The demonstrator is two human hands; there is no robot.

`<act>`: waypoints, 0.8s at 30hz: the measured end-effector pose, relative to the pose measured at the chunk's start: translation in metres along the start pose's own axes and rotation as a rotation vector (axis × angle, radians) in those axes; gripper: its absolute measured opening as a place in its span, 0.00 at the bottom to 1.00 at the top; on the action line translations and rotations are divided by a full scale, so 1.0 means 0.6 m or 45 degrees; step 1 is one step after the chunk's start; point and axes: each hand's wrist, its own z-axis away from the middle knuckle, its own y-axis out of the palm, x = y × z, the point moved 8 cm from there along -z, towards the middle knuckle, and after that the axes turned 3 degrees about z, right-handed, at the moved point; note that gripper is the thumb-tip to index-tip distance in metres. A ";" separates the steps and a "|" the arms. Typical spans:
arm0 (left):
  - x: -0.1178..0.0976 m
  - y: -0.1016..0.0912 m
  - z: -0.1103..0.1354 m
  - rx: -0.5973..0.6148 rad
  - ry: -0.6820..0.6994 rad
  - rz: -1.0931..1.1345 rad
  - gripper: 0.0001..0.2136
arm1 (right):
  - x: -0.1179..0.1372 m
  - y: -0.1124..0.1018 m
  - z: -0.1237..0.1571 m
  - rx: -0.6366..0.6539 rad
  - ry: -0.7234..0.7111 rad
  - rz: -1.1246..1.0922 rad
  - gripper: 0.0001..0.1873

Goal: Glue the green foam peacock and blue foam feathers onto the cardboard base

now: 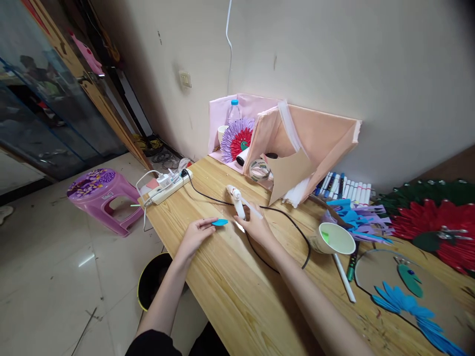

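Observation:
Between the fingertips of my left hand [198, 235] is a small blue petal-shaped piece [220, 222], held just over the wooden table [218, 277]. My right hand [256, 225] is wrapped round the handle of a white hot glue gun [237, 200], a little to the right of the petal. A pale glue stick [252, 207] pokes out of the gun's rear, and its nozzle points away from me. From the gun a black cord [293, 222] loops over the tabletop. At the lower right lies a cardboard piece [367, 269] bearing blue petals [403, 301] and a green bird head [410, 280].
A power strip [168, 187] sits at the table's left edge. Behind my hands stand a fabric-covered box [319, 128] and a tape roll [260, 169]. A paper cup [336, 240] and several markers [345, 188] are to the right. On the floor stand a pink stool [107, 198] and a bin [148, 277].

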 end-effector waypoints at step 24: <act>-0.008 -0.046 -0.012 -0.375 0.187 -0.030 0.13 | 0.024 -0.030 0.129 0.225 0.193 -0.540 0.17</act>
